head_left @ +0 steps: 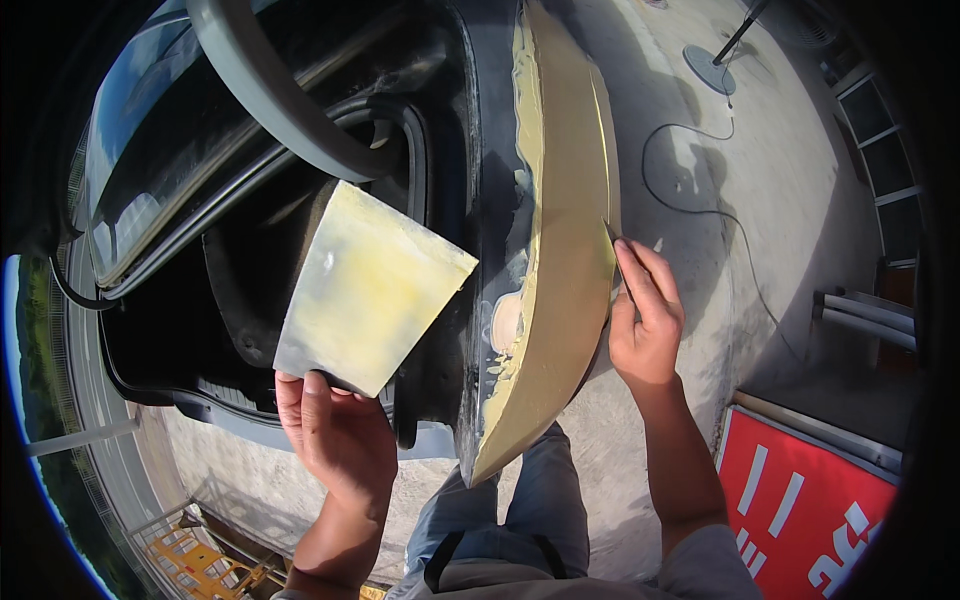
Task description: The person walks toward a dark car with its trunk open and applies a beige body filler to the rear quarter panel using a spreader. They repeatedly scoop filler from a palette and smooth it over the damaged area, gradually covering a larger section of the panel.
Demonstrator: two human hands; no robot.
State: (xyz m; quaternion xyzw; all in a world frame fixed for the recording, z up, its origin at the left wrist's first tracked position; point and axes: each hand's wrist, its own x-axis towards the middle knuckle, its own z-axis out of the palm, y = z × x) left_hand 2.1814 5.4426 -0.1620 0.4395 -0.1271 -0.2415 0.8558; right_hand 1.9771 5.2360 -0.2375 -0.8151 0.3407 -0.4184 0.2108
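Note:
My left hand [335, 430] grips the lower edge of a flat, pale mixing board [370, 290], thumb on its face. Yellow filler is smeared thinly over that board. On the other side, my right hand [648, 315] pinches a thin putty spreader [609, 240], seen nearly edge-on, at the right edge of a long curved car body panel [565, 200]. Tan-yellow filler coats most of this panel, with rough, lumpy ridges along its left border. A fine raised line of filler runs down near its right edge. Fingers hide part of the spreader.
Left of the panel is the car's open black body frame [250, 270], crossed above by a thick grey curved bar [270, 90]. A cable [690, 210] trails over the concrete floor from a round stand base [710, 68]. A red sign [800, 490] lies at lower right.

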